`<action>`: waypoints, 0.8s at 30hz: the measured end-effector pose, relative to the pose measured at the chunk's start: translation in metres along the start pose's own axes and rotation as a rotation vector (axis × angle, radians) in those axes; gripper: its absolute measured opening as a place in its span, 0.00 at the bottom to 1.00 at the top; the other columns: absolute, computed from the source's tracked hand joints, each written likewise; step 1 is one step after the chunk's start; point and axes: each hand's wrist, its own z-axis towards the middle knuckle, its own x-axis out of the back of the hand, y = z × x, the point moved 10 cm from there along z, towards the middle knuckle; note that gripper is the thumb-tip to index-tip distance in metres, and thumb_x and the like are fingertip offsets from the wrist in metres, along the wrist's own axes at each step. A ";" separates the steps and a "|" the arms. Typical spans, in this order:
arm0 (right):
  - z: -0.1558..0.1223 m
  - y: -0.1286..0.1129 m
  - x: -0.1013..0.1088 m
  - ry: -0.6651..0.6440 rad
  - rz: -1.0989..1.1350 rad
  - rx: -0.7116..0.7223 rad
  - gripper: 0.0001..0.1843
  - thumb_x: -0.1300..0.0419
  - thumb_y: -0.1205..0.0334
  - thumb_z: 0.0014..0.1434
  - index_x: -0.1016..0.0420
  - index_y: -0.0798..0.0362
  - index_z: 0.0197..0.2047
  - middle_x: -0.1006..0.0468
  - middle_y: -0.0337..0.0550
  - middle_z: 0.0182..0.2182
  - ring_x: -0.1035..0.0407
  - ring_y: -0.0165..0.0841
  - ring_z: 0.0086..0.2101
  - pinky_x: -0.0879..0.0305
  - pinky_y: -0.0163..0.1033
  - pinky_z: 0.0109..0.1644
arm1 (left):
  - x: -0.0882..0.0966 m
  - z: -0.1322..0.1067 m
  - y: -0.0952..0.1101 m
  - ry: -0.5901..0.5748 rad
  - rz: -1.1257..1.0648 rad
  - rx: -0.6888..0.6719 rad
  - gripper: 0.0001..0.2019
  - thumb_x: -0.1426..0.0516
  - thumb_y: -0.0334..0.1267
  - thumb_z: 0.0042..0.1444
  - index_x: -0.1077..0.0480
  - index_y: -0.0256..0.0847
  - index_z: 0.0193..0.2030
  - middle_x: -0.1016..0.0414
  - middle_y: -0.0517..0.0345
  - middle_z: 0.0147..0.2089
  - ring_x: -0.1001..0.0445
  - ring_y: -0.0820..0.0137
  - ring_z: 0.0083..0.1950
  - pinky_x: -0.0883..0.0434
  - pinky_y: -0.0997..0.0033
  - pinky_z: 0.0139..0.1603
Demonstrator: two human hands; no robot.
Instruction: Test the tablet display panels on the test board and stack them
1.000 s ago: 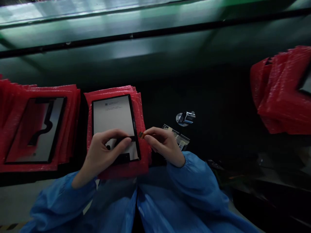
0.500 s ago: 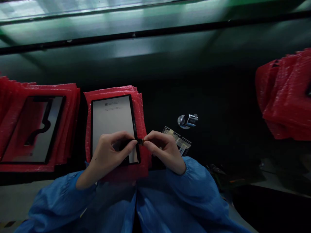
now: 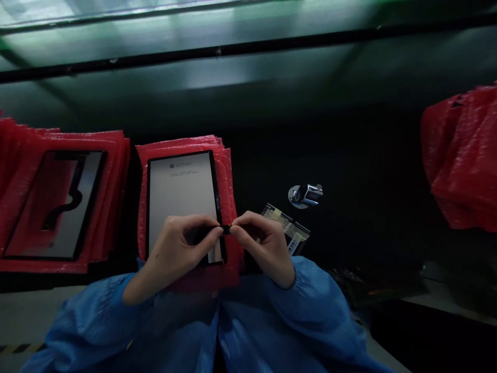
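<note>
Over a display panel [image 3: 182, 194] with a pale back and dark frame, my left hand [image 3: 176, 254] pinches a short black strip, seemingly the end of a flex cable [image 3: 225, 229], between thumb and forefinger. My right hand [image 3: 267, 246] is closed in a pinch at the strip's other end, just beyond the panel's right edge. Fingertips hide most of the strip. Beneath the panel lies a stack of red bubble-wrap bags [image 3: 226, 181].
To the left, another panel [image 3: 87, 207] with a curved black flex cable [image 3: 64, 210] rests on red bags [image 3: 116, 155]. A metal tally counter [image 3: 310, 194] and a dark board with yellowish tape [image 3: 287, 225] lie to the right. More red bags [image 3: 462, 160] are at far right.
My right thumb and forefinger have shifted slightly at the strip's end; the gold-coloured tip seen there before is now hidden. The whole view has moved a little.
</note>
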 end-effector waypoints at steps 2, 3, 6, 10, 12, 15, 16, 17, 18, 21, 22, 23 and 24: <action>0.000 -0.001 0.000 0.014 0.010 0.012 0.11 0.36 0.57 0.59 0.25 0.55 0.30 0.28 0.38 0.24 0.39 0.25 0.23 0.44 0.31 0.24 | 0.000 0.000 0.000 0.011 0.001 -0.001 0.08 0.40 0.37 0.59 0.22 0.38 0.33 0.19 0.58 0.34 0.21 0.69 0.33 0.29 0.77 0.30; -0.001 -0.002 0.000 0.022 0.008 0.018 0.10 0.36 0.57 0.59 0.25 0.55 0.30 0.28 0.38 0.24 0.38 0.25 0.23 0.44 0.31 0.24 | 0.000 -0.001 0.000 0.019 0.000 -0.003 0.07 0.40 0.37 0.59 0.22 0.38 0.33 0.19 0.58 0.33 0.22 0.70 0.32 0.29 0.77 0.30; -0.002 -0.005 0.000 0.052 -0.027 0.037 0.10 0.37 0.58 0.60 0.25 0.55 0.30 0.29 0.37 0.24 0.39 0.25 0.22 0.44 0.32 0.25 | 0.003 -0.001 0.003 0.053 -0.005 -0.012 0.07 0.40 0.36 0.58 0.22 0.39 0.32 0.19 0.59 0.32 0.22 0.70 0.31 0.29 0.78 0.29; -0.003 -0.008 0.001 0.071 -0.069 0.065 0.09 0.37 0.60 0.60 0.25 0.54 0.30 0.30 0.37 0.24 0.40 0.25 0.22 0.45 0.32 0.24 | 0.004 -0.002 0.007 0.063 -0.009 -0.018 0.07 0.40 0.36 0.57 0.23 0.39 0.30 0.20 0.59 0.29 0.24 0.72 0.28 0.30 0.78 0.26; -0.002 -0.008 0.000 0.036 -0.072 0.061 0.09 0.37 0.60 0.60 0.26 0.54 0.30 0.29 0.37 0.24 0.40 0.25 0.22 0.46 0.32 0.23 | 0.004 -0.002 0.006 0.053 0.004 -0.011 0.07 0.40 0.36 0.56 0.22 0.39 0.30 0.20 0.59 0.30 0.24 0.71 0.27 0.31 0.78 0.25; 0.000 -0.008 -0.004 -0.075 -0.061 0.038 0.10 0.37 0.57 0.60 0.25 0.54 0.31 0.28 0.38 0.24 0.39 0.25 0.22 0.45 0.32 0.23 | 0.001 -0.003 0.003 0.022 0.011 0.003 0.07 0.40 0.36 0.56 0.22 0.39 0.30 0.19 0.57 0.31 0.23 0.69 0.29 0.31 0.76 0.25; 0.001 -0.008 -0.005 -0.103 -0.058 0.033 0.11 0.37 0.56 0.60 0.25 0.55 0.31 0.27 0.39 0.25 0.39 0.26 0.22 0.45 0.32 0.24 | 0.000 -0.003 0.003 0.013 0.008 0.001 0.07 0.40 0.36 0.56 0.22 0.39 0.30 0.19 0.57 0.32 0.22 0.69 0.29 0.31 0.76 0.25; 0.001 -0.009 -0.005 -0.119 -0.057 0.030 0.12 0.37 0.55 0.61 0.25 0.55 0.31 0.27 0.39 0.25 0.38 0.26 0.22 0.44 0.32 0.24 | -0.001 -0.003 0.003 0.003 0.002 -0.005 0.07 0.41 0.36 0.57 0.22 0.39 0.30 0.19 0.57 0.32 0.22 0.69 0.29 0.31 0.76 0.26; 0.001 -0.009 -0.005 -0.122 -0.055 0.029 0.12 0.36 0.55 0.61 0.25 0.55 0.31 0.27 0.39 0.25 0.38 0.26 0.23 0.44 0.32 0.24 | -0.002 -0.003 0.004 -0.001 -0.006 -0.012 0.07 0.41 0.36 0.57 0.22 0.39 0.30 0.19 0.58 0.32 0.22 0.69 0.29 0.30 0.76 0.27; -0.001 -0.011 -0.003 -0.092 -0.055 0.045 0.13 0.36 0.54 0.61 0.25 0.55 0.31 0.27 0.39 0.25 0.39 0.25 0.22 0.44 0.32 0.24 | -0.003 -0.003 0.005 0.001 -0.021 -0.016 0.07 0.40 0.35 0.57 0.22 0.40 0.30 0.19 0.59 0.31 0.22 0.70 0.29 0.30 0.77 0.26; -0.001 -0.012 -0.003 -0.082 -0.055 0.054 0.12 0.37 0.55 0.61 0.25 0.55 0.31 0.28 0.38 0.25 0.40 0.25 0.22 0.45 0.32 0.24 | -0.003 -0.003 0.005 0.003 -0.020 -0.016 0.07 0.41 0.35 0.57 0.22 0.40 0.30 0.19 0.59 0.30 0.22 0.70 0.28 0.30 0.77 0.26; -0.002 -0.012 -0.003 -0.075 -0.057 0.063 0.11 0.37 0.57 0.61 0.25 0.55 0.31 0.28 0.38 0.25 0.40 0.25 0.22 0.45 0.32 0.23 | -0.003 -0.003 0.006 0.004 -0.016 -0.018 0.07 0.41 0.35 0.57 0.22 0.40 0.30 0.19 0.59 0.30 0.23 0.70 0.28 0.30 0.77 0.25; -0.002 -0.013 -0.004 -0.072 -0.061 0.070 0.10 0.37 0.58 0.61 0.25 0.55 0.32 0.28 0.38 0.25 0.40 0.25 0.22 0.45 0.32 0.23 | -0.003 -0.004 0.007 0.001 -0.008 -0.020 0.07 0.41 0.35 0.57 0.22 0.40 0.30 0.20 0.59 0.30 0.23 0.70 0.28 0.31 0.77 0.25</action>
